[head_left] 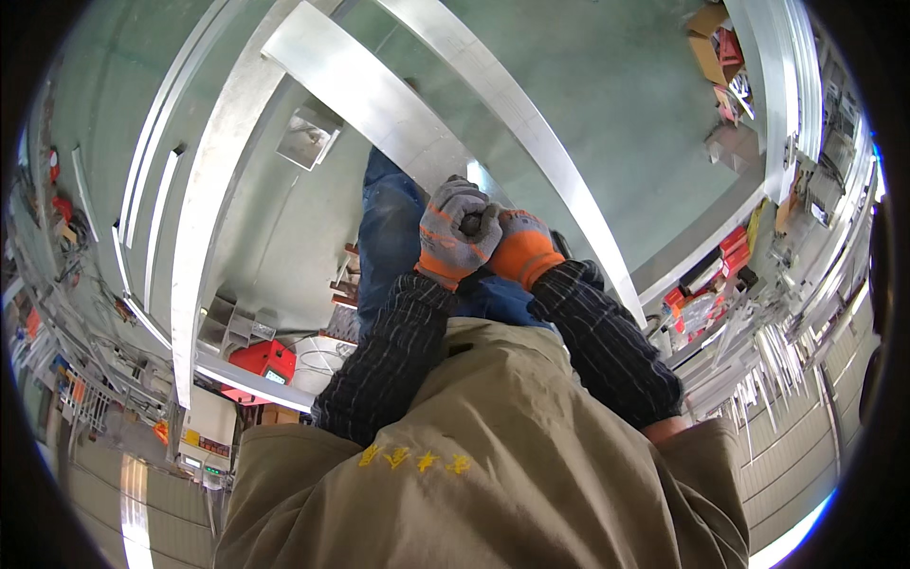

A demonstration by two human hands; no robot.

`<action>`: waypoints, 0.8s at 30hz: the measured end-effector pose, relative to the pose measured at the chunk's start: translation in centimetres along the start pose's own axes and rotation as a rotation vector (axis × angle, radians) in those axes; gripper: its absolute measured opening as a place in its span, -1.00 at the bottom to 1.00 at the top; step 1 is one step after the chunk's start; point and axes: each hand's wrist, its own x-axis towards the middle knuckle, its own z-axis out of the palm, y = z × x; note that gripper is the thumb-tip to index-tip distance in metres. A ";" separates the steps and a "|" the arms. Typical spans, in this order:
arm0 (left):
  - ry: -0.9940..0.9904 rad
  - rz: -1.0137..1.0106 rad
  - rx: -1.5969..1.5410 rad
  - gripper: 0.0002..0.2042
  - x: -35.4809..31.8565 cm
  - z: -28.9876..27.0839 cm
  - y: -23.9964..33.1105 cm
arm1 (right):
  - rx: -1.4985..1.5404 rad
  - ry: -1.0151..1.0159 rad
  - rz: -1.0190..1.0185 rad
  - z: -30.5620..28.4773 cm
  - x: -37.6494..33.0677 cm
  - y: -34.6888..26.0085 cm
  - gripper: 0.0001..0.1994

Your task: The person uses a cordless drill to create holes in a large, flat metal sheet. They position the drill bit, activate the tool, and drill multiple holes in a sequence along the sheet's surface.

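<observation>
My left hand (456, 230), in a grey and orange glove, is closed round a dark round-ended object (470, 224). Only its end shows between the thumb and fingers, so its kind cannot be told. Close against it on the right is my right hand (523, 247), in a matching glove; its fingers are mostly hidden behind the left hand. Both hands are in front of my body, at the near end of a wide, flat silver metal bar (379, 109). That bar runs away to the upper left. Whether the hidden object touches it cannot be seen.
Long metal beams (223, 180) stand on the left, and another metal bar (531, 119) passes on the right. A small metal box-like piece (308, 138) lies below on the green floor (607, 66). A red machine (263, 365) is at lower left, a cardboard box (709, 47) at upper right.
</observation>
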 end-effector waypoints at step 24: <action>-0.111 0.220 0.040 -0.73 -0.3 -2.7 5.6 | 0.402 0.250 -0.201 3.1 -5.9 0.1 -0.37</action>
